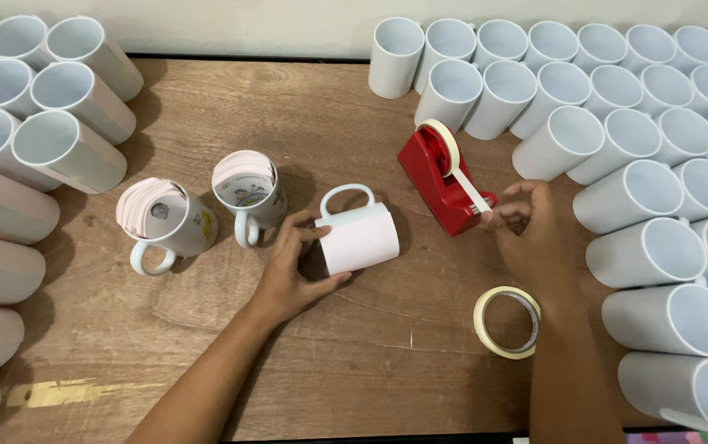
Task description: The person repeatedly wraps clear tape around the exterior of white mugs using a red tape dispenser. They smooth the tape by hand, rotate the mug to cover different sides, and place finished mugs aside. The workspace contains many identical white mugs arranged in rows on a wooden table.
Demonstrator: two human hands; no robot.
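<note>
table: brown wooden top [206, 362], scuffed, with a pale yellowish streak near my front left edge
wall: light strip along the far edge of the table
left mugs: white blanks [66, 148] lying on their sides, wrapped in pale sheets, mouths facing inward
right mugs: plain white blanks [658, 247] packed in rows, mouths tilted towards me
printed mugs: two upright mugs [248, 193] with rolled sheets inside, just beside each other
spare tape: cream roll [508, 321] lying flat
</note>
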